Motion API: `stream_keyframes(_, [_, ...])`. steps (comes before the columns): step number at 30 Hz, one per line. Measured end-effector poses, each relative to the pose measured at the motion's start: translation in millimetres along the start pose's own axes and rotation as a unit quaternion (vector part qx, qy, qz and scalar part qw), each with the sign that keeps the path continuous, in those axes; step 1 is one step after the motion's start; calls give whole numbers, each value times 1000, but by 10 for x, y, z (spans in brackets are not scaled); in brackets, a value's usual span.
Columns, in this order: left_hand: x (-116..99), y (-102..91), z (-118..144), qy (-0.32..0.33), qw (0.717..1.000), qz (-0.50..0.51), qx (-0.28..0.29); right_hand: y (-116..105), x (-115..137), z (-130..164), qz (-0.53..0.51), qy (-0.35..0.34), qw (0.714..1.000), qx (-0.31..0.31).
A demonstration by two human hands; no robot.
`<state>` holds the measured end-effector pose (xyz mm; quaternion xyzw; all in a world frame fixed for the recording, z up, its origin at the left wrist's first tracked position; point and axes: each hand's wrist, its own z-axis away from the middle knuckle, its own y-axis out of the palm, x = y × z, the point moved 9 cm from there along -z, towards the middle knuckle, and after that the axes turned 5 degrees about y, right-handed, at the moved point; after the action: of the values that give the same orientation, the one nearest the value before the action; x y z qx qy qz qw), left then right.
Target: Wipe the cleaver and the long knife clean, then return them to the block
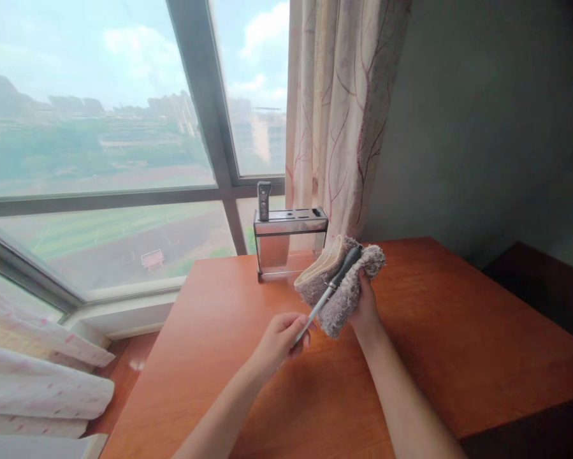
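Observation:
My left hand point(282, 336) is closed around the lower end of the metal rod of a sharpening steel point(320, 302). The steel slants up to the right, and its black handle lies in the fold of a fluffy grey towel point(336, 315). From the right side, my right hand point(364, 305) grips the towel, its thumb on the outer face and most fingers hidden behind. Just beyond the towel stands a clear knife block point(292, 223) with a dark frame. A cleaver point(264, 203) sits in its left slot, handle up and broad blade showing through the wall.
Both hands are above a reddish-brown wooden table point(210, 357). Behind it are a window point(99, 115) and a patterned curtain point(338, 115). Another curtain point(37, 389) hangs at the lower left. A grey wall point(472, 127) and a dark piece of furniture point(539, 287) are at the right.

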<state>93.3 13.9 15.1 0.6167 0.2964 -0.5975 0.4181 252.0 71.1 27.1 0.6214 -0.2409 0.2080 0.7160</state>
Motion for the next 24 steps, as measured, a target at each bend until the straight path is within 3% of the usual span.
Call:
stream_keyframes(3, [43, 108, 37, -49, 994, 93, 34, 64, -124, 58, -11, 31, 999, 20])
stream_keyframes(8, [74, 78, 42, -63, 986, 153, 9, 172, -382, 130, 23, 86, 994, 56])
stream_keyframes(15, [-76, -176, 18, 14, 984, 128, -120, 249, -458, 155, 43, 106, 991, 72])
stream_keyframes(20, [-202, -376, 38, 79, 974, 104, -185, 429, -580, 286, 120, 90, 981, 124])
stream_keyframes(24, [-290, -433, 76, 128, 967, 6, -220, 571, -548, 366, 223, 8, 968, 116])
